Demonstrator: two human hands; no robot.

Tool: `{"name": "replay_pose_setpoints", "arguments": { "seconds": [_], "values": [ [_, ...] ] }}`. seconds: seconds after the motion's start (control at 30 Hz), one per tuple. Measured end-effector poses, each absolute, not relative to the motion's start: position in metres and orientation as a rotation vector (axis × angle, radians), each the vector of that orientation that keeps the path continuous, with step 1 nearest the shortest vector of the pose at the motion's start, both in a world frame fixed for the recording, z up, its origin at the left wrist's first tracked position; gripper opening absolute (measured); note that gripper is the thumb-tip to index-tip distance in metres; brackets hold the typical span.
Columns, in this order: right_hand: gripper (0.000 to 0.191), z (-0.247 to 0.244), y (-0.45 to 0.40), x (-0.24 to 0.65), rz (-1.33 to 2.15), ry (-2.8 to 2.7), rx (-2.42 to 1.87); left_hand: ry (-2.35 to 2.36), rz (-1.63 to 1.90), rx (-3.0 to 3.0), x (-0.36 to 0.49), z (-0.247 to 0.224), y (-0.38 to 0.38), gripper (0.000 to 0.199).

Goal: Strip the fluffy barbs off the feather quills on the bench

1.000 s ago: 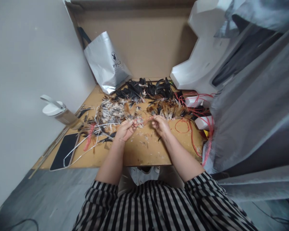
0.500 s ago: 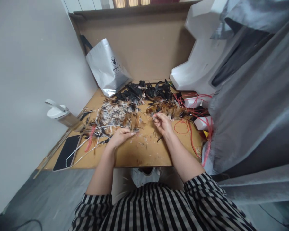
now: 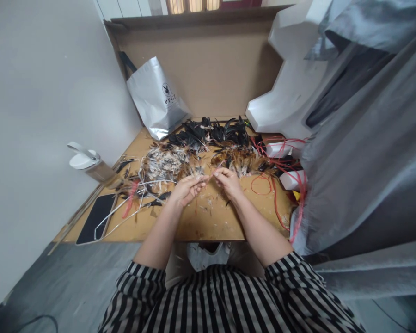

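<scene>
My left hand (image 3: 189, 189) is closed in a pinch, its fingertips against a small tuft of brown feathers (image 3: 195, 169). Close beside it, my right hand (image 3: 228, 181) pinches something thin and pale pink, too small to name. The fingertips of both hands almost meet above the table. Behind the left hand lies a pile of grey-white speckled feathers (image 3: 166, 162). Brown-orange feathers (image 3: 244, 159) lie just beyond the right hand, and black feathers (image 3: 229, 132) are heaped farther back.
On the left are a phone (image 3: 96, 219), a lidded cup (image 3: 93, 166), white straps (image 3: 125, 208) and thin sticks (image 3: 76, 217). A silver bag (image 3: 156, 99) leans at the back. Red string (image 3: 275, 199) tangles on the right near a grey curtain (image 3: 360, 162). Feather scraps dot the wooden table (image 3: 208, 229).
My left hand has moved right and slightly up, closing in on the right hand. The right hand has shifted a little left and lower. The piles look the same.
</scene>
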State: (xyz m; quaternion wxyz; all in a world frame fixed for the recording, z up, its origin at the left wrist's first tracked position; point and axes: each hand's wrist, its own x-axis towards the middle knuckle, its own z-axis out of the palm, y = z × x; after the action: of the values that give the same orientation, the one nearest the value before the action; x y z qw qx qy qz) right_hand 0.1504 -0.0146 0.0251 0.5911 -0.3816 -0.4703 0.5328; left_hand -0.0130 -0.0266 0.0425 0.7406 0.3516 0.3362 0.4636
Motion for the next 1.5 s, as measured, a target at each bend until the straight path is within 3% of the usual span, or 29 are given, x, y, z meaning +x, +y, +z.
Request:
{"name": "replay_pose_setpoints", "arguments": {
  "seconds": [0.27, 0.63, 0.8, 0.93, 1.1, 1.33, 1.5],
  "values": [
    [0.018, 0.028, -0.015, 0.145, 1.061, -1.163, -0.973, 0.705, 0.937, 0.589, -0.006, 0.028, -0.022, 0.011],
    [0.030, 0.021, -0.010, 0.145, 1.242, -1.039, -0.954, 0.769, 1.081, 0.649, -0.013, 0.008, -0.014, 0.007],
    [0.027, 0.027, -0.013, 0.152, 0.789, -0.985, -1.031, 0.827, 1.141, 0.673, -0.015, 0.009, -0.013, 0.009],
    [0.021, 0.034, -0.025, 0.151, 0.573, -1.320, -1.031, 0.846, 1.143, 0.713, -0.017, 0.009, -0.013, 0.013],
    [0.035, 0.029, -0.030, 0.141, 0.791, -1.769, -1.004, 0.847, 1.125, 0.818, -0.017, 0.012, -0.016, 0.017],
    [0.040, 0.021, -0.022, 0.149, 1.508, -1.654, -1.029, 0.869, 1.126, 0.842, -0.019, 0.014, -0.016, 0.022],
    [0.041, 0.022, -0.022, 0.151, 1.493, -1.607, -1.118, 0.907, 1.109, 0.897, -0.018, 0.015, -0.017, 0.023]
  ]
}}
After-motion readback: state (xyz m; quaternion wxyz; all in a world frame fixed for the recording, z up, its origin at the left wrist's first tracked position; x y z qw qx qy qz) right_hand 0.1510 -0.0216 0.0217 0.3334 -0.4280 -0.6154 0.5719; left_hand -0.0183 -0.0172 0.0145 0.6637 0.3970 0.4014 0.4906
